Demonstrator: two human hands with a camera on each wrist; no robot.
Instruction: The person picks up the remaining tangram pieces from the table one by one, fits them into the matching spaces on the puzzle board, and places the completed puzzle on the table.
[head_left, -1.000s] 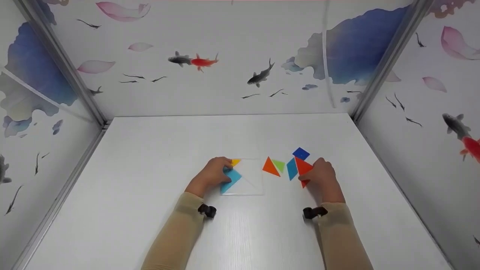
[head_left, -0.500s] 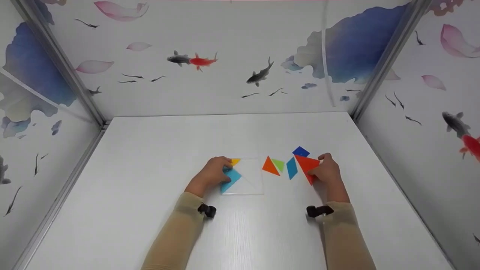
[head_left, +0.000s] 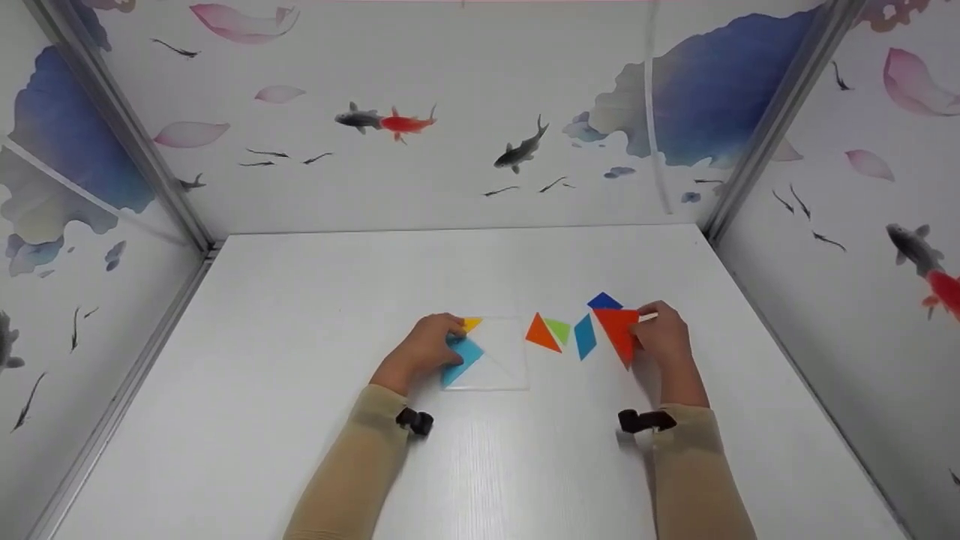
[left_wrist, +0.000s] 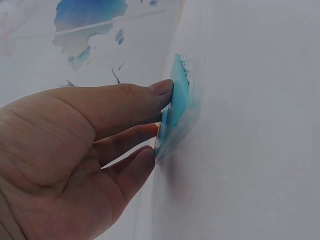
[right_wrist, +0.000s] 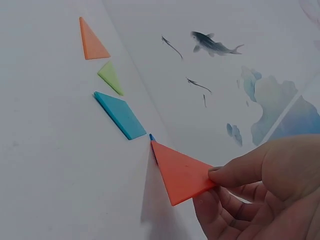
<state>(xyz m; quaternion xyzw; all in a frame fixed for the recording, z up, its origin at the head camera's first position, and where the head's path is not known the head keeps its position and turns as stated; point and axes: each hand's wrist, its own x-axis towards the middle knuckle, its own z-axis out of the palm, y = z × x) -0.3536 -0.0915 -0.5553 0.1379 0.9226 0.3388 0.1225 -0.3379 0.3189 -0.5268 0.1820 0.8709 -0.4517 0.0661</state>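
A large red tangram triangle (head_left: 616, 328) is pinched at its right edge between the thumb and fingers of my right hand (head_left: 664, 337). In the right wrist view the red triangle (right_wrist: 181, 172) is tilted above the table, with its shadow beneath. My left hand (head_left: 421, 346) grips the left side of a clear square tray (head_left: 506, 345). Its thumb presses on a light blue triangle (head_left: 468, 354) lying in the tray, seen edge-on as the light blue piece (left_wrist: 179, 97) in the left wrist view. A yellow piece (head_left: 471, 324) shows above it, partly covered by the fingers.
Between tray and right hand lie an orange triangle (head_left: 541, 334), a green triangle (head_left: 557, 330) and a blue parallelogram (head_left: 585, 337). A dark blue piece (head_left: 604, 301) sits behind the red triangle, partly hidden. Printed walls (head_left: 465, 187) enclose the white table (head_left: 300, 322).
My right hand has moved right, carrying the red triangle away from the blue parallelogram and turning it. The red triangle now covers part of the dark blue piece. My left hand has stayed put.
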